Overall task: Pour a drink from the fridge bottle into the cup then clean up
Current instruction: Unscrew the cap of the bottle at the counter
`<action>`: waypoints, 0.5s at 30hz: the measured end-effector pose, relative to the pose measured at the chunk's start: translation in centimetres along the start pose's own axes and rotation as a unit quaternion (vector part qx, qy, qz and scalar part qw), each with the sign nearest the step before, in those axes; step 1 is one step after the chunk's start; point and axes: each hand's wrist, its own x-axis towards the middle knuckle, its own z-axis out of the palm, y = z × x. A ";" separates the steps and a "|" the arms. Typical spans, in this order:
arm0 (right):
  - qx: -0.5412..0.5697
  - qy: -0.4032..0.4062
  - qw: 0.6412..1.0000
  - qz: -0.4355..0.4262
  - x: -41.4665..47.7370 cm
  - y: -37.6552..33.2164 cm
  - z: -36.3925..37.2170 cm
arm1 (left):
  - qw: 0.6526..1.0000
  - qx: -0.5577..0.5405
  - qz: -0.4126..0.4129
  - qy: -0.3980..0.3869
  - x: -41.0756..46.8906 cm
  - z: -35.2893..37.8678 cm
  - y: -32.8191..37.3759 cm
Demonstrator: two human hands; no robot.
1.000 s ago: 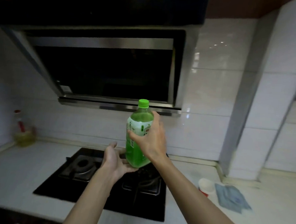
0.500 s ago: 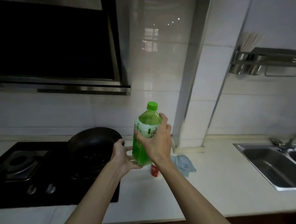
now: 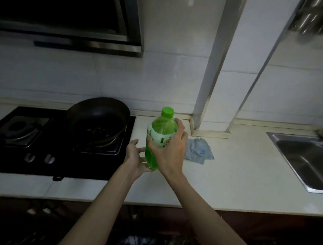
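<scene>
A green bottle (image 3: 162, 128) with a green screw cap and a pale label stands upright above the white counter, between the stove and the blue cloth. My right hand (image 3: 171, 150) is wrapped around its label from the right. My left hand (image 3: 135, 157) cups the bottle's lower left side and bottom, fingers spread against it. The cap is on. The cup is hidden behind the bottle and my hands.
A black gas stove (image 3: 33, 139) with a dark wok (image 3: 98, 116) lies to the left. A crumpled blue cloth (image 3: 199, 150) rests right of the bottle. A steel sink (image 3: 306, 159) is at the far right; a wall column (image 3: 210, 87) stands behind.
The view has swung right and downward, so the counter front edge and sink show more. The bottle stays in both hands and has come lower, near the counter. The red-and-white cup is hidden now.
</scene>
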 end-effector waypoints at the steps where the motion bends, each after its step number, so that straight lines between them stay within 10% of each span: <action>1: 0.002 -0.003 1.000 0.002 -0.4 0.7 0.7 | 1.000 0.002 -0.002 0.006 0.7 -0.5 -0.3; 15: -0.021 -0.021 0.994 0.104 -1.6 8.5 9.6 | 0.993 0.084 -0.057 0.057 10.1 -4.5 -1.1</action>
